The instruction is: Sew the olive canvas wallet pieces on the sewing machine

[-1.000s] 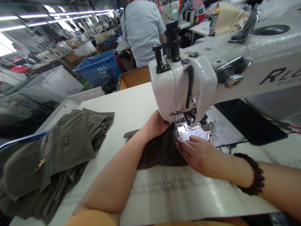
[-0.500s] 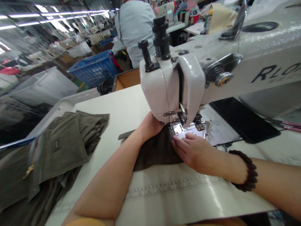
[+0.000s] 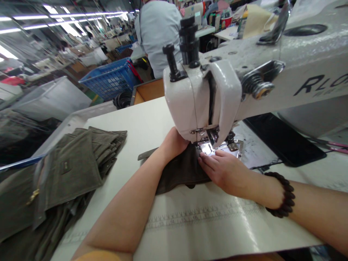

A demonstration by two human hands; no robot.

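Observation:
A dark olive fabric piece lies on the sewing machine's table, its far right part by the needle area. My left hand rests on its far left part, with the fingers mostly hidden behind the white sewing machine head. At the right edge of the cloth, my right hand has its thumb and fingertips closed on the fabric, just in front of the lit metal needle plate. A narrow strap end sticks out left of my left wrist. A small dark rounded tab shows under the near edge.
A stack of olive fabric pieces with a zipper lies at the left. A printed ruler scale runs along the table's front. Right of the needle are a black phone-like slab and scissors. Beyond sit a blue crate and a person.
The fabric's near edge has shifted slightly away from me and wrinkled, and the dark tab shows beneath it. The bright lever in the machine head's slot has moved. Both hands stay nearly in place.

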